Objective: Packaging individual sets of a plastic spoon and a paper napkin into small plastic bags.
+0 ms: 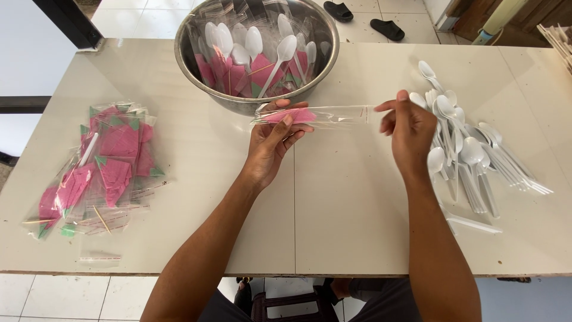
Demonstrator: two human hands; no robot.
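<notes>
Both forearms reach over table point(333, 226). Left hand point(271, 146) pinches clear sleeve point(316, 115) w/ pink napkin, just in front of steel bowl point(256, 53), holding it taut; right hand point(411, 128) fingertips pinch its open end, beside loose white spoons point(471, 155) right of bowl.

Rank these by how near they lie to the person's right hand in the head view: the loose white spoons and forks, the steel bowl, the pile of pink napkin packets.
From the right hand:
1. Loose white spoons and forks, just beside it, on the table's right.
2. Steel bowl, at the table's far edge, up and to the left.
3. Pile of pink napkin packets, far across on the table's left side.
</notes>
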